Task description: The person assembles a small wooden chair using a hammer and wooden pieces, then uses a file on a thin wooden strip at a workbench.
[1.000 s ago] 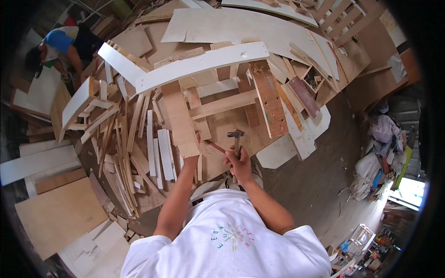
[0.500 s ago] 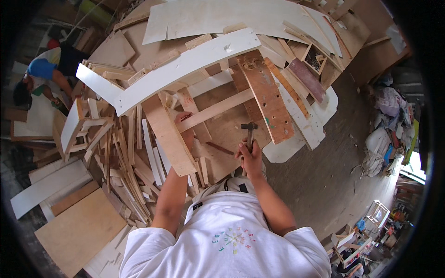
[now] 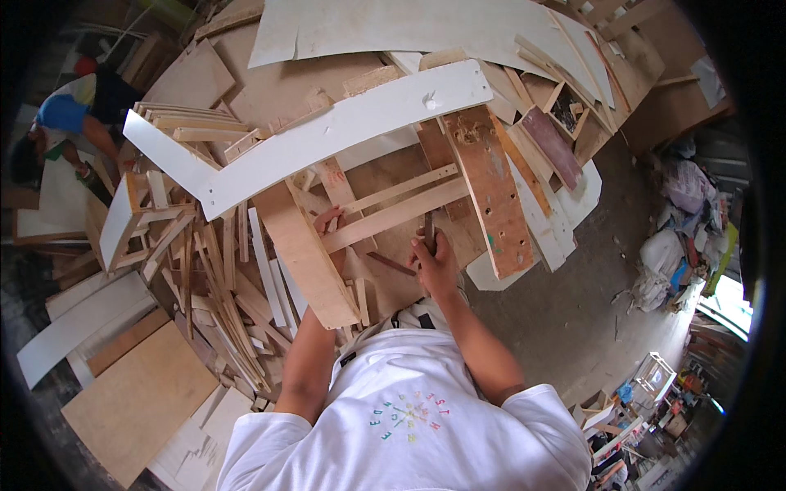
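Observation:
A wooden frame stands before me, with a long white board (image 3: pixel 352 123) across its far side, a pale side board (image 3: pixel 307 254) and a brown, hole-marked side board (image 3: pixel 490 192). Between the sides run a wooden crossbar (image 3: pixel 397 216) and, just beyond it, a thin wooden slat (image 3: pixel 401 190). My left hand (image 3: pixel 329 219) reaches in behind the pale side board, fingers closed at the slat's left end; the board hides part of the hand. My right hand (image 3: pixel 436 263) is wrapped round a hammer (image 3: pixel 429 225), held upright near the crossbar's right part.
Loose wood strips (image 3: pixel 217 286) pile up at the left, near a plywood sheet (image 3: pixel 139 401). Large white panels (image 3: pixel 409 29) lie at the back. A person (image 3: pixel 70 123) bends at the far left. Bagged items (image 3: pixel 667 258) line the right side.
The view has shifted, so the frame sits slightly lower and to the right. The thin slat now shows apart from the crossbar. My hammer has turned and its head shows narrower.

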`<state>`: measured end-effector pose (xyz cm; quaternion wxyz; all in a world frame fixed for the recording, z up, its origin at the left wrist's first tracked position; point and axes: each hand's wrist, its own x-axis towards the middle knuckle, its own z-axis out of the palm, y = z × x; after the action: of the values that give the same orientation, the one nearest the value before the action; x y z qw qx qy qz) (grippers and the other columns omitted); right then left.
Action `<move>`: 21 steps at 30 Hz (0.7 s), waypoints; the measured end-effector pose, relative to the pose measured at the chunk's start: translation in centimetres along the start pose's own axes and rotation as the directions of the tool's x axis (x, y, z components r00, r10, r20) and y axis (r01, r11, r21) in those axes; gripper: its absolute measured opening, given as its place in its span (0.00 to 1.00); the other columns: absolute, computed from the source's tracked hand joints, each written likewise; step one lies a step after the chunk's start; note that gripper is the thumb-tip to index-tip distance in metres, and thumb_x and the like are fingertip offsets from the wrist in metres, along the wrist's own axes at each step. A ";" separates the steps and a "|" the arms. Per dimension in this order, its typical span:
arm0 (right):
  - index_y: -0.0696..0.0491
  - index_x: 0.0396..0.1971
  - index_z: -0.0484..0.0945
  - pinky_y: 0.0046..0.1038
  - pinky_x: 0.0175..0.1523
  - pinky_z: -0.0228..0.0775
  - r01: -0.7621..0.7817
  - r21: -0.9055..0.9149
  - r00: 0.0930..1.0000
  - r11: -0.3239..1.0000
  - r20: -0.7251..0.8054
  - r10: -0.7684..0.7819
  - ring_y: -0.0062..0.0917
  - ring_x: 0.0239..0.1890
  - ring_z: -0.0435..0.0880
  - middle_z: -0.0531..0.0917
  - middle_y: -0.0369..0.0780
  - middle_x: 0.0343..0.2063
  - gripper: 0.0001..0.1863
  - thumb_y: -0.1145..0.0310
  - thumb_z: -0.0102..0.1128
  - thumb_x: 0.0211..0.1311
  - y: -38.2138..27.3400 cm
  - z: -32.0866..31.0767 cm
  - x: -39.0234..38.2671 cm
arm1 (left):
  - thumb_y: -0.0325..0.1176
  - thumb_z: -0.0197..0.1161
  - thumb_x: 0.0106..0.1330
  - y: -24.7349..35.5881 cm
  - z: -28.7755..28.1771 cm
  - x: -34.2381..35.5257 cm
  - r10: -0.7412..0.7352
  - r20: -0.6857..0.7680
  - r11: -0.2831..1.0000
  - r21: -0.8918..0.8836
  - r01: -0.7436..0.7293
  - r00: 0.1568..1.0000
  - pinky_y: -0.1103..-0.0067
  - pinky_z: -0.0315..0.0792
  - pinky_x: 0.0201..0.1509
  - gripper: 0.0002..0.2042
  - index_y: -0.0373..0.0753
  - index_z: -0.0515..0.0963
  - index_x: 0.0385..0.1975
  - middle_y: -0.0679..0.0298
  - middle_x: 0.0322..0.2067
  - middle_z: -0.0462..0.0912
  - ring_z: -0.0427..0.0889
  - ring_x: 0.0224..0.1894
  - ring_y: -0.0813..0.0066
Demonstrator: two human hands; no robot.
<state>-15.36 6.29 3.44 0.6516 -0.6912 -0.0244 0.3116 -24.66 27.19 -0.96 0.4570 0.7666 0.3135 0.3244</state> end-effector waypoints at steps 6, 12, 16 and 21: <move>0.57 0.47 0.74 0.24 0.24 0.67 -0.034 0.102 0.999 0.994 0.036 0.031 0.17 0.19 0.79 0.80 0.35 0.21 0.11 0.68 0.62 0.72 -1.7 1.5 0.2 | 0.21 0.66 0.70 -4.2 -1.4 -0.8 -0.017 0.074 0.994 -0.102 0.024 0.997 0.71 0.76 0.63 0.11 0.37 0.80 0.49 0.56 0.51 0.83 0.83 0.55 0.62; 0.58 0.45 0.75 0.25 0.27 0.70 -0.114 0.078 0.993 0.990 -0.034 0.117 0.18 0.21 0.81 0.79 0.35 0.20 0.10 0.68 0.62 0.73 -2.2 0.3 -1.1 | 0.25 0.64 0.71 3.8 -0.9 0.5 -0.296 0.148 0.944 0.193 0.266 0.944 0.71 0.77 0.60 0.11 0.37 0.80 0.51 0.55 0.52 0.83 0.83 0.54 0.61; 0.57 0.45 0.77 0.23 0.26 0.70 -0.064 0.067 0.998 0.996 0.015 0.063 0.16 0.19 0.78 0.80 0.35 0.20 0.10 0.66 0.61 0.74 -2.2 0.2 -2.2 | 0.46 0.67 0.71 1.4 -1.5 -0.4 -0.286 0.058 0.790 0.579 0.201 0.956 0.63 0.70 0.69 0.22 0.38 0.81 0.57 0.54 0.56 0.84 0.79 0.61 0.61; 0.55 0.47 0.78 0.20 0.23 0.67 -0.087 0.084 0.991 0.993 0.105 0.078 0.14 0.18 0.76 0.80 0.34 0.22 0.11 0.63 0.59 0.76 -1.4 1.4 -3.4 | 0.44 0.64 0.74 -1.8 -0.7 -1.2 -0.187 -0.047 0.786 0.592 0.178 0.981 0.64 0.70 0.68 0.21 0.37 0.80 0.58 0.54 0.55 0.85 0.80 0.60 0.63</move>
<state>-18.21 6.26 6.10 0.6659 -0.6454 -0.0152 0.3739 -26.24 27.31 -2.56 0.2260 0.8392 0.4684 0.1587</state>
